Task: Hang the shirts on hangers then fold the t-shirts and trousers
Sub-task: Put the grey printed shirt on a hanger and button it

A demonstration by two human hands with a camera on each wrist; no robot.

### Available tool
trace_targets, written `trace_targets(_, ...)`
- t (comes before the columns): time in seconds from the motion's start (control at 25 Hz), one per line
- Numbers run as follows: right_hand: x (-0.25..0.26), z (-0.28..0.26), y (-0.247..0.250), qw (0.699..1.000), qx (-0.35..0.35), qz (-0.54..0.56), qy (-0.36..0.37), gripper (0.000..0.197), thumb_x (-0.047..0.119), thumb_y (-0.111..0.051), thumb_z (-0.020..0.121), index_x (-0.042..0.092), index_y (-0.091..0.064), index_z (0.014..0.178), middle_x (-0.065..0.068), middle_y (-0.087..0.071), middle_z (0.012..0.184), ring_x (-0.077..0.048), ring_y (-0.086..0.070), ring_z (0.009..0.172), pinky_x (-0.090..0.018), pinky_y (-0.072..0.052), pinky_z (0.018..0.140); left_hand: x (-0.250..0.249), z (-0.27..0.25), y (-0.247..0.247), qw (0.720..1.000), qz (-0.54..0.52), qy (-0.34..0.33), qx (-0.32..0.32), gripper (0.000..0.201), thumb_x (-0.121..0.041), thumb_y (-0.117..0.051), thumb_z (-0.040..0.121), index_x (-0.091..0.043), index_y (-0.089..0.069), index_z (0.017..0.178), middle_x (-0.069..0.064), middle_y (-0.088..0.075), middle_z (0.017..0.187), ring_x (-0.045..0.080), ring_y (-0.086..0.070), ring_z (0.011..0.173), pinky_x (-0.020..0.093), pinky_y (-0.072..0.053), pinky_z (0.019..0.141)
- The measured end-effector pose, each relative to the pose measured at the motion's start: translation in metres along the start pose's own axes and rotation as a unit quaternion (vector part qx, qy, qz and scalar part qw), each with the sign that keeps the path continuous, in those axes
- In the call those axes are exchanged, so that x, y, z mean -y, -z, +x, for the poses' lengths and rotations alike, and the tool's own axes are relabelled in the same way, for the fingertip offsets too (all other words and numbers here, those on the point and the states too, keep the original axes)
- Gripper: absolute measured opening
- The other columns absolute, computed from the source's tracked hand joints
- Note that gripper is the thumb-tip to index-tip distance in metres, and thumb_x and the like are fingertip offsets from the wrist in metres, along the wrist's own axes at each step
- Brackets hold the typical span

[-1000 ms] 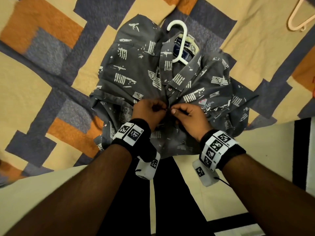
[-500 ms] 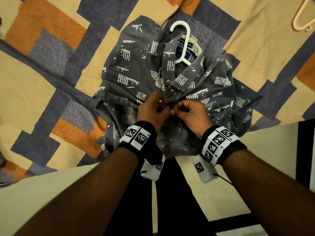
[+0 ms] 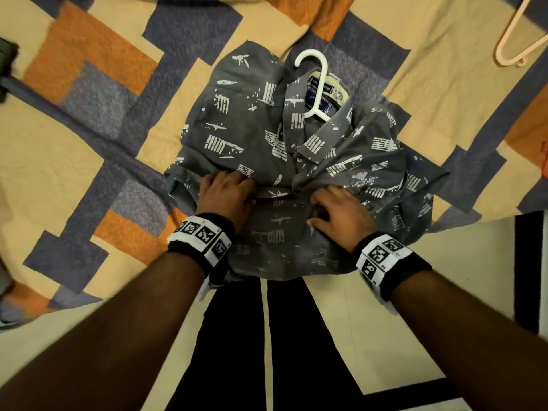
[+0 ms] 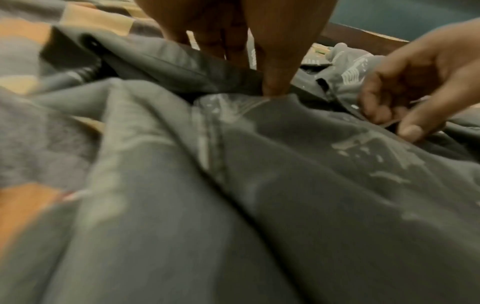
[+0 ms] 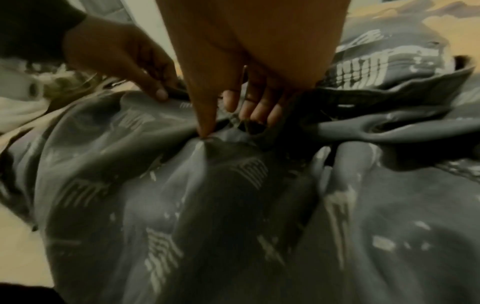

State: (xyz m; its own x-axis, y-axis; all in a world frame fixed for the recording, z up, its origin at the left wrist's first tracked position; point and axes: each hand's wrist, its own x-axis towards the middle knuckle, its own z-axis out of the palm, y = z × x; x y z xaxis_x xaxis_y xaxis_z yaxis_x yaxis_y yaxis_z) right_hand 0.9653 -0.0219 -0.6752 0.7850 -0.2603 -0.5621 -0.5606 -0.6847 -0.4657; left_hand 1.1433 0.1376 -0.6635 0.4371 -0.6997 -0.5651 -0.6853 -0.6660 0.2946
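Bed covered by patchwork quilt (image 3: 89, 137) in orange, tan and grey-blue blocks. Grey printed button shirt (image 3: 252, 137) lies on it, white plastic hanger (image 3: 318, 84) in the collar. Left hand (image 3: 226, 194) and right hand (image 3: 341, 212) rest apart on the shirt front, fingers curled into folds of cloth. Pale pink hanger (image 3: 516, 40) lies well apart. Cream tiled floor (image 3: 444, 262) below.
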Motion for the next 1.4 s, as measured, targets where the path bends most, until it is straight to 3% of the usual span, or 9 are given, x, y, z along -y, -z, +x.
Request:
trace_targets(0.08,0.003,-0.012,0.005,0.994,-0.02,-0.11,-0.012,0.019,0.021,-0.067,0.082,0.014,-0.065,0.1,-0.01,-0.064,0.098,-0.033,-0.058,0.095,-0.041,-0.044,0.082,0.015,-0.008,0.004,0.994,-0.056,-0.052,-0.074,0.023,-0.017,-0.061,0.077,-0.007,-0.071,0.094,0.019,-0.064,0.095,0.043,-0.059,0.087,0.048,-0.045,0.081)
trace_targets(0.16,0.009,-0.02,0.022,0.994,-0.064,-0.057,-0.066,0.009,0.018,-0.059,0.089,0.014,-0.065,0.094,-0.01,-0.066,0.091,-0.031,-0.06,0.088,-0.038,-0.043,0.078,0.024,-0.01,0.015,0.986,-0.121,-0.028,-0.108,0.023,-0.008,-0.064,0.076,-0.004,-0.071,0.097,0.021,-0.066,0.091,0.043,-0.06,0.084,0.046,-0.049,0.077)
trace_targets(0.36,0.059,-0.054,0.096,0.988,-0.057,0.076,-0.124,0.007,0.015,-0.046,0.095,0.018,-0.045,0.089,-0.005,-0.055,0.078,-0.03,-0.054,0.073,-0.033,-0.035,0.063,0.009,-0.04,0.079,0.984,-0.143,0.102,0.015,0.025,-0.018,-0.064,0.087,-0.007,-0.067,0.109,0.02,-0.066,0.107,0.037,-0.06,0.102,0.037,-0.046,0.084)
trace_targets(0.44,0.09,-0.073,0.129,0.978,-0.061,0.128,-0.156,0.007,0.018,-0.052,0.092,0.018,-0.05,0.085,-0.006,-0.061,0.08,-0.029,-0.058,0.076,-0.034,-0.043,0.066,-0.007,-0.063,0.114,0.971,-0.172,0.166,-0.003,0.021,-0.017,-0.06,0.088,-0.007,-0.066,0.106,0.019,-0.066,0.106,0.036,-0.06,0.102,0.037,-0.048,0.085)
trace_targets(0.56,0.129,-0.088,0.182,0.959,-0.075,0.19,-0.195,0.019,0.021,-0.062,0.087,0.017,-0.054,0.07,-0.004,-0.061,0.073,-0.027,-0.061,0.078,-0.03,-0.045,0.068,-0.041,-0.085,0.175,0.9,-0.32,0.269,-0.122,0.012,-0.01,-0.056,0.088,-0.007,-0.066,0.095,0.017,-0.067,0.099,0.032,-0.062,0.097,0.031,-0.046,0.082)
trace_targets(0.72,0.177,-0.111,0.243,0.917,-0.148,0.321,-0.186,0.029,0.022,-0.069,0.085,0.013,-0.053,0.063,-0.004,-0.054,0.06,-0.018,-0.051,0.059,-0.027,-0.038,0.058,-0.091,-0.115,0.246,0.818,-0.475,0.216,-0.241,0.026,0.001,-0.055,0.082,-0.02,-0.056,0.067,0.01,-0.065,0.081,0.029,-0.061,0.082,0.036,-0.052,0.082)
trace_targets(0.96,0.213,-0.136,0.236,0.754,-0.064,0.633,-0.164,0.016,-0.007,-0.063,0.084,0.007,-0.062,0.077,-0.006,-0.066,0.065,-0.019,-0.061,0.064,-0.03,-0.052,0.069,-0.117,-0.165,0.243,0.82,-0.549,0.105,-0.126,0.024,0.008,-0.071,0.074,-0.015,-0.065,0.068,0.008,-0.062,0.064,0.013,-0.059,0.059,0.023,-0.053,0.066)
trace_targets(1.2,0.225,-0.146,0.213,0.75,-0.092,0.628,-0.186,0.021,-0.018,-0.062,0.077,0.003,-0.067,0.08,-0.011,-0.069,0.072,-0.025,-0.063,0.071,-0.04,-0.054,0.083,-0.117,-0.181,0.223,0.741,-0.657,0.125,-0.06,0.024,0.014,-0.065,0.079,-0.009,-0.064,0.072,-0.004,-0.066,0.057,0.005,-0.061,0.052,0.016,-0.053,0.061)
trace_targets(1.4,0.222,-0.145,0.222,0.763,-0.107,0.612,-0.177,0.02,-0.017,-0.064,0.078,0.0,-0.067,0.089,-0.007,-0.068,0.075,-0.016,-0.062,0.066,-0.021,-0.055,0.061,-0.113,-0.175,0.226,0.698,-0.704,0.124,-0.043,0.016,0.01,-0.064,0.081,-0.005,-0.066,0.076,-0.004,-0.069,0.058,0.007,-0.064,0.056,0.018,-0.055,0.064)
